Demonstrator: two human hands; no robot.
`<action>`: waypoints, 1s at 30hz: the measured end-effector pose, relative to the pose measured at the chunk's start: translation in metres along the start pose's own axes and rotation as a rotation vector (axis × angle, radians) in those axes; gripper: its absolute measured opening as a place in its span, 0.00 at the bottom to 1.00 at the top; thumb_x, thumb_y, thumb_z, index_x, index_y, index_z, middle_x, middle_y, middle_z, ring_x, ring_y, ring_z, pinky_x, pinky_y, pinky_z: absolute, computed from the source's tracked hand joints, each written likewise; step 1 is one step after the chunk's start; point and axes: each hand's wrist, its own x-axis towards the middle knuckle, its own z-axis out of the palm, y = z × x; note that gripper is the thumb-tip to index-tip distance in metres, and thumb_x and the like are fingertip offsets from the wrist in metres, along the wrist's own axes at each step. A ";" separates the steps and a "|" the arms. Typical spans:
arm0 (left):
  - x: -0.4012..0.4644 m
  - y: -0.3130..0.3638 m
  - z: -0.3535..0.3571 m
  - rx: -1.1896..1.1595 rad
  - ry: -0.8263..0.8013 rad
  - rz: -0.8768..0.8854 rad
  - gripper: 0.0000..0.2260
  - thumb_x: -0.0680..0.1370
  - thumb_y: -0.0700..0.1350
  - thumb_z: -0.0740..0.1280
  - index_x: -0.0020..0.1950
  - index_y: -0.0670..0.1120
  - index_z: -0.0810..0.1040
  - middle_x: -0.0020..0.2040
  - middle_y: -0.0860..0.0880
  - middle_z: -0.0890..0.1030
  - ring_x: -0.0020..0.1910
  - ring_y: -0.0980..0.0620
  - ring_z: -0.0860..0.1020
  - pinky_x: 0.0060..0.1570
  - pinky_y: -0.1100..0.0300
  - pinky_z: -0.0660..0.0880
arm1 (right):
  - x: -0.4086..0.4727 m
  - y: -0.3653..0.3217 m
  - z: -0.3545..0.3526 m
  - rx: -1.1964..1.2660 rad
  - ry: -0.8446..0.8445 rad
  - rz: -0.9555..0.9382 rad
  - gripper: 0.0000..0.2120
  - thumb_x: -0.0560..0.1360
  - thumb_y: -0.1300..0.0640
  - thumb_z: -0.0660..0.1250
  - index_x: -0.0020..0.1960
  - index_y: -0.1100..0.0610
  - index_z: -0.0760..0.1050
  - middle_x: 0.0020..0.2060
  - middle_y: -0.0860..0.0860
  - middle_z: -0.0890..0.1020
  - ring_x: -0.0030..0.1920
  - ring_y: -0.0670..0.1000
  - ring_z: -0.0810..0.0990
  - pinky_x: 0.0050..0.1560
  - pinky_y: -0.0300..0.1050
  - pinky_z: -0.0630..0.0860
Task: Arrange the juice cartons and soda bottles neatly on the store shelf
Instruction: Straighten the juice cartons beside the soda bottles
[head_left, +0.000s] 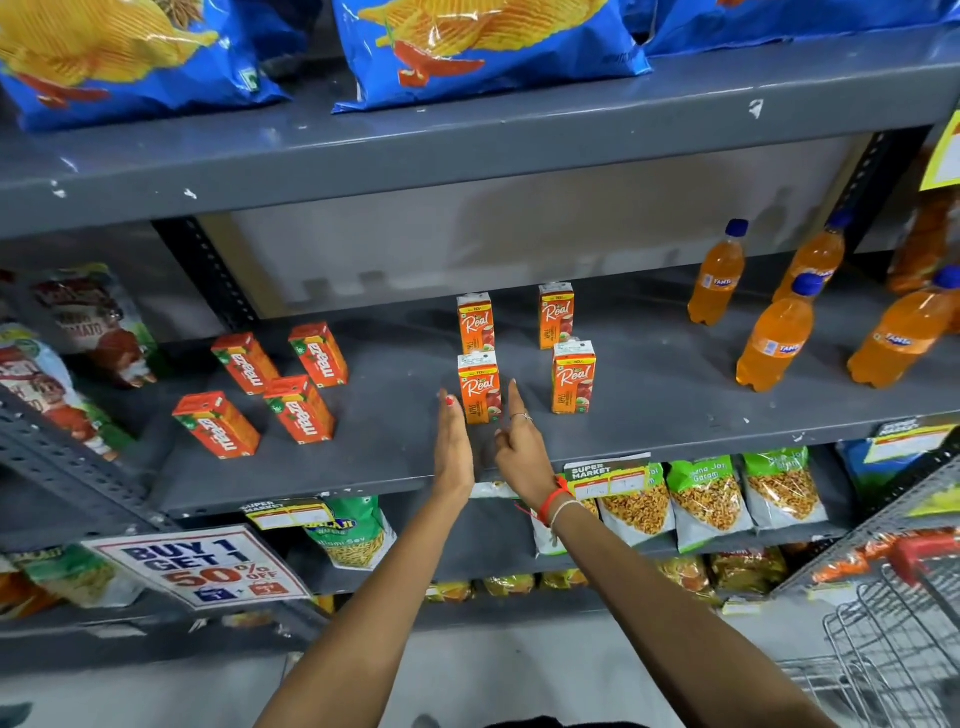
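On the grey middle shelf (395, 447) stand several orange Maaza cartons (298, 408) at the left, several Real juice cartons (572, 376) in the middle and several orange Fanta bottles (776, 338) at the right. My left hand (453, 447) and my right hand (521, 447) reach side by side over the shelf's front. They flank the front-left Real carton (479, 387), fingers stretched out, just short of touching it. Neither hand holds anything.
Blue chip bags (467, 47) lie on the shelf above. Snack packets (709, 499) fill the shelf below, with price tags and a "Buy 1 Get 1" sign (202, 566) on its edge. A wire shopping cart (893, 639) stands at the lower right.
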 end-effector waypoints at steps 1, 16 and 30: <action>-0.005 -0.002 0.001 0.021 0.089 0.064 0.22 0.81 0.52 0.47 0.73 0.47 0.56 0.75 0.49 0.58 0.73 0.52 0.57 0.70 0.59 0.54 | -0.005 0.001 -0.003 0.014 0.007 0.003 0.33 0.74 0.72 0.54 0.75 0.56 0.47 0.70 0.57 0.67 0.67 0.58 0.70 0.67 0.44 0.68; -0.069 -0.014 0.205 0.056 -0.206 0.338 0.12 0.78 0.48 0.54 0.58 0.53 0.72 0.58 0.49 0.75 0.58 0.50 0.74 0.60 0.50 0.71 | -0.026 0.076 -0.234 0.097 0.735 0.088 0.22 0.72 0.74 0.53 0.64 0.63 0.67 0.60 0.63 0.76 0.58 0.60 0.75 0.54 0.49 0.73; -0.022 0.033 0.324 -0.115 -0.554 -0.202 0.29 0.79 0.57 0.37 0.70 0.43 0.63 0.71 0.42 0.65 0.70 0.45 0.65 0.58 0.61 0.67 | 0.024 0.087 -0.315 0.013 0.306 0.198 0.33 0.71 0.73 0.55 0.73 0.57 0.56 0.67 0.61 0.71 0.66 0.63 0.71 0.65 0.55 0.69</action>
